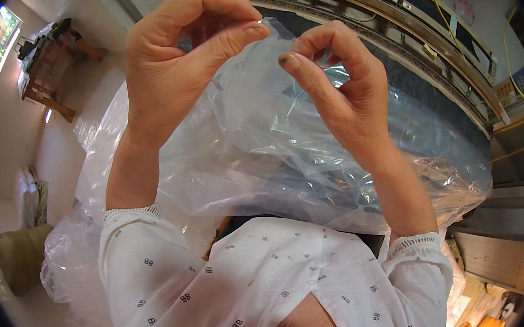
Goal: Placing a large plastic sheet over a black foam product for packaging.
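Both the left hand and the right hand pinch the top edge of the clear crinkled plastic bag, close together.

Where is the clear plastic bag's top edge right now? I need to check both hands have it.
In the head view, upper centre: the bag's top edge is pinched between the left hand and right hand.

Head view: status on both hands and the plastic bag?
Left hand and right hand both pinching the top edge of the clear plastic bag. Bag raised, crumpled, hanging over the white-sleeved forearms. Nothing between the hands.
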`<state>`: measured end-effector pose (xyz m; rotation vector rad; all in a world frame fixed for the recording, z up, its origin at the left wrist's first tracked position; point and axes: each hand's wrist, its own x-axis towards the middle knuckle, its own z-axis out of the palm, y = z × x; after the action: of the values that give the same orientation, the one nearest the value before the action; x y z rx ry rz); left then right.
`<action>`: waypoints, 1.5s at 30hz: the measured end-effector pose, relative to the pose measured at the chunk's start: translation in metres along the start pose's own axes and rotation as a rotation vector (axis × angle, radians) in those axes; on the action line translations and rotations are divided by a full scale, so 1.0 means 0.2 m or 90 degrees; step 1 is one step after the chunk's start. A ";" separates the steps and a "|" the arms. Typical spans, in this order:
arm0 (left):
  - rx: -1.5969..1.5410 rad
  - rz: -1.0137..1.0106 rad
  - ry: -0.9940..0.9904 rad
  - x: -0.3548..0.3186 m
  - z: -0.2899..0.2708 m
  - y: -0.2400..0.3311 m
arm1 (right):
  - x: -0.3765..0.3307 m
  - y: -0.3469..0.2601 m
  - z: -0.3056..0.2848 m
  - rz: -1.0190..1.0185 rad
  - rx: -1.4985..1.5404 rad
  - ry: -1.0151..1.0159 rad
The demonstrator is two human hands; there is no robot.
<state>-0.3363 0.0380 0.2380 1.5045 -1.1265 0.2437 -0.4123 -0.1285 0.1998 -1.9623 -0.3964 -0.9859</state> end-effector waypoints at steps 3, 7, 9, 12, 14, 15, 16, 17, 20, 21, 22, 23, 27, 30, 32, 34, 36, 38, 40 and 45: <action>-0.003 -0.045 0.070 -0.04 0.02 0.00 | -0.03 -0.04 0.03 0.112 0.161 -0.020; -0.102 -0.107 0.056 -0.08 -0.03 -0.02 | -0.03 -0.05 0.03 0.271 0.263 -0.139; -0.121 -0.118 0.027 -0.09 -0.05 -0.03 | -0.02 -0.04 0.03 0.305 0.281 -0.193; -0.103 -0.106 0.037 -0.09 -0.06 -0.05 | -0.02 -0.02 0.03 0.224 0.228 -0.201; -0.050 -0.072 0.041 -0.10 -0.06 -0.06 | -0.01 -0.03 0.02 0.184 0.163 -0.224; 0.007 -0.037 0.047 -0.11 -0.05 -0.06 | -0.01 -0.03 0.03 0.187 0.164 -0.224; 0.007 -0.040 0.047 -0.12 -0.05 -0.06 | -0.01 -0.04 0.03 0.168 0.146 -0.219; 0.065 -0.001 0.033 -0.12 -0.05 -0.07 | -0.01 -0.04 0.04 0.149 0.128 -0.213; 0.138 0.031 0.025 -0.14 -0.04 -0.05 | -0.02 -0.03 0.06 0.097 0.130 -0.180; 0.151 0.027 0.029 -0.15 -0.04 -0.05 | -0.02 -0.02 0.07 0.100 0.129 -0.180; 0.149 0.025 0.027 -0.15 -0.03 -0.05 | -0.03 -0.01 0.08 0.081 0.098 -0.150; 0.178 0.036 0.029 -0.16 -0.03 -0.05 | -0.03 0.00 0.09 0.062 0.066 -0.120; 0.209 0.039 0.095 -0.21 0.02 -0.08 | -0.06 0.01 0.12 0.067 0.051 -0.129; 0.206 0.012 0.143 -0.23 0.03 -0.12 | -0.09 0.03 0.16 0.024 -0.003 -0.133; 0.194 0.009 0.175 -0.26 0.04 -0.14 | -0.10 0.03 0.16 -0.001 0.031 -0.165; 0.185 0.001 0.205 -0.27 0.04 -0.16 | -0.10 0.03 0.17 0.011 0.036 -0.179; 0.072 -0.055 0.237 -0.29 0.04 -0.17 | -0.09 0.04 0.17 0.021 0.038 -0.193; 0.057 -0.067 0.251 -0.30 0.02 -0.17 | -0.07 0.07 0.17 -0.034 0.106 -0.165; 0.039 -0.079 0.261 -0.30 0.01 -0.19 | -0.06 0.11 0.14 -0.010 0.112 -0.150; 0.075 -0.039 0.246 -0.27 -0.04 -0.21 | -0.02 0.28 0.19 -0.068 -0.170 -0.049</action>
<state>-0.3294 0.0664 0.1748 1.5119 -0.7673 0.5417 -0.3634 -0.1290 0.1538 -2.2447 -0.4340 -1.0784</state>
